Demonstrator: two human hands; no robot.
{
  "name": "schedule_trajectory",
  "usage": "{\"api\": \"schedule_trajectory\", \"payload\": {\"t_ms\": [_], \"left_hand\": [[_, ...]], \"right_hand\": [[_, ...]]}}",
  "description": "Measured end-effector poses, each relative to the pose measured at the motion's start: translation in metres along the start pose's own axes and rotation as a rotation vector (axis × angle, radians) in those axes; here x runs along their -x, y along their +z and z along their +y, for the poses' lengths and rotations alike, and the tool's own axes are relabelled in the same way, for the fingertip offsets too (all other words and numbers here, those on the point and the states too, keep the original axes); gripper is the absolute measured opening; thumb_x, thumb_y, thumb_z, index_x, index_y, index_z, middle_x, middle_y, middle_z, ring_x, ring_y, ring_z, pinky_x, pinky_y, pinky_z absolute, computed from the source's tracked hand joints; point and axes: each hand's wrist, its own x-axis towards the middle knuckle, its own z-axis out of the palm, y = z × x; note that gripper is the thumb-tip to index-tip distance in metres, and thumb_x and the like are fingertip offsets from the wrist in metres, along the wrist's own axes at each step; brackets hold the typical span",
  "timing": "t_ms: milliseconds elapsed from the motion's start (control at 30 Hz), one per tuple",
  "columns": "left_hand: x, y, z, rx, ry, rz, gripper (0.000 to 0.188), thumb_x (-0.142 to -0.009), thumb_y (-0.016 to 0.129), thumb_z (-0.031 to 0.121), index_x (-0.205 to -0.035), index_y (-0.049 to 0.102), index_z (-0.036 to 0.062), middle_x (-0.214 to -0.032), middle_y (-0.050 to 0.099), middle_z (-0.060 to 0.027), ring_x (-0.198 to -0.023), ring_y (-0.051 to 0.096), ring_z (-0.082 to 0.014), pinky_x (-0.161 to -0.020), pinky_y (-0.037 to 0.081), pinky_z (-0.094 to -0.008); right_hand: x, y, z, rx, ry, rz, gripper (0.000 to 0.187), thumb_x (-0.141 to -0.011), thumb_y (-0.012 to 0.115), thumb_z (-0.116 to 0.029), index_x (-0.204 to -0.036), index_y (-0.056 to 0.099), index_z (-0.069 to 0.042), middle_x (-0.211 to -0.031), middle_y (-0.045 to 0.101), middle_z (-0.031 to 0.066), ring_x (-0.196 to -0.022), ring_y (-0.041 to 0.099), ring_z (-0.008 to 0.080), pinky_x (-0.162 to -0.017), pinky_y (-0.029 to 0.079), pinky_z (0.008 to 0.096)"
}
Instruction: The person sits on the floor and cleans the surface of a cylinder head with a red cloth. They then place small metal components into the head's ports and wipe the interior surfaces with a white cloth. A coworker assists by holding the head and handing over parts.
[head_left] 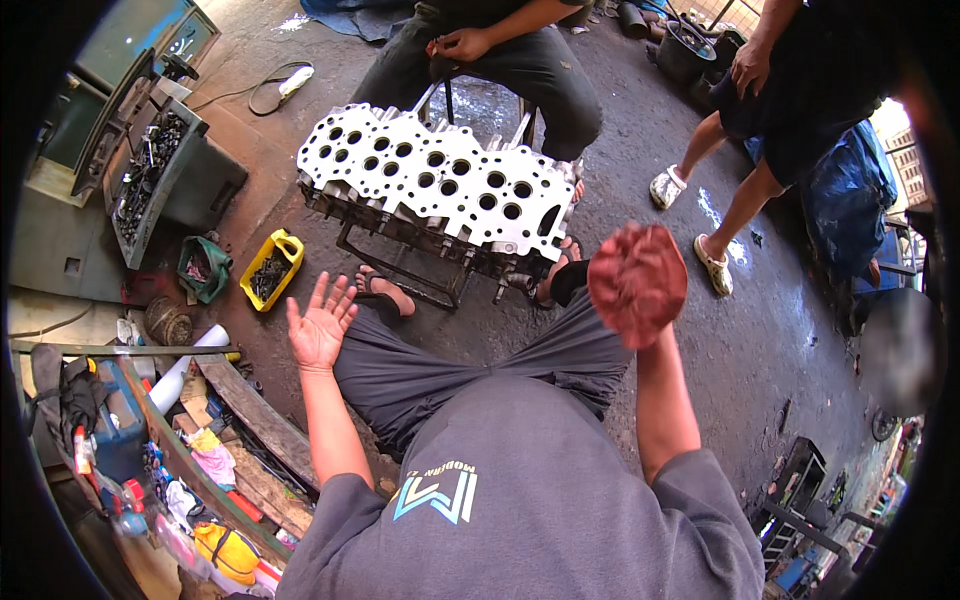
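Note:
In front of me an engine cylinder head (412, 196) rests on a dark metal stand (400, 275), its pale flat face with several round holes turned up. My left hand (320, 325) is raised above my left thigh, palm up and fingers spread, holding nothing. Beyond my right knee, my right hand (653, 338) holds up a crumpled red-brown cloth (637, 285), slightly blurred. The cloth hides most of that hand's fingers. Both hands are apart from the cylinder head.
A seated person (400, 70) faces me across the cylinder head; another person (760, 100) stands at right. At left are a yellow cut-open container (290, 243) of small metal parts, a green container (205, 268), a grey bin (205, 175) of parts and a cluttered wooden rack (255, 420).

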Motion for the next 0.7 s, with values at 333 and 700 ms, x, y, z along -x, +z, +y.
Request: {"api": "schedule_trajectory", "payload": {"t_ms": [333,700], "left_hand": [[-0.017,-0.01,-0.008,0.038,-0.037,0.049,0.067,-0.104,0.043,0.047,-0.153,0.029,0.0038,-0.149,0.043,-0.0244,-0.135,0.046,-0.0392,-0.108,0.043,-0.0519],[-0.024,-0.006,-0.004,0.07,-0.057,-0.028,0.069,-0.104,0.038,0.051,-0.154,0.029,0.0046,-0.151,0.039,-0.0265,-0.136,0.044,-0.0409,-0.108,0.042,-0.0512]], "right_hand": [[-0.112,0.079,0.018,0.899,-0.058,0.091,0.068,-0.091,0.06,-0.05,-0.139,0.05,-0.003,-0.143,0.043,0.0319,-0.136,0.04,0.0448,-0.113,0.034,0.0484],[-0.036,-0.082,-0.217,-0.102,-0.822,-0.041,0.033,-0.093,0.065,-0.017,-0.121,0.067,-0.001,-0.121,0.066,0.0131,-0.116,0.059,0.0188,-0.102,0.044,0.0315]]}}
